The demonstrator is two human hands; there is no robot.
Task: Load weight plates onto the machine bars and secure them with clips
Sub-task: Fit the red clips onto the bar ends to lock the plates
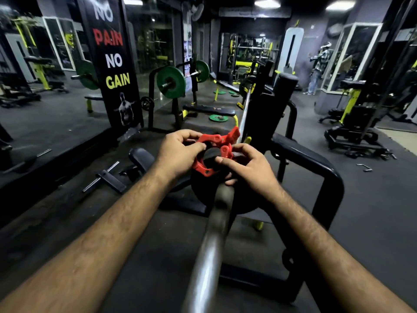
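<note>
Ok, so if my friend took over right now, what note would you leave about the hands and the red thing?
Left hand: holds the red clip by its left side.
Right hand: fingers pinch the clip's right side.
Clip: held over the bar, its lever sticking up, apparently open; whether it is already around the bar cannot be told.
Black plate: already on the bar, just beyond the hands.
Done: plate loaded on this end.
Left: push the clip up against the plate, snap the lever shut, then probably check the far end.
</note>
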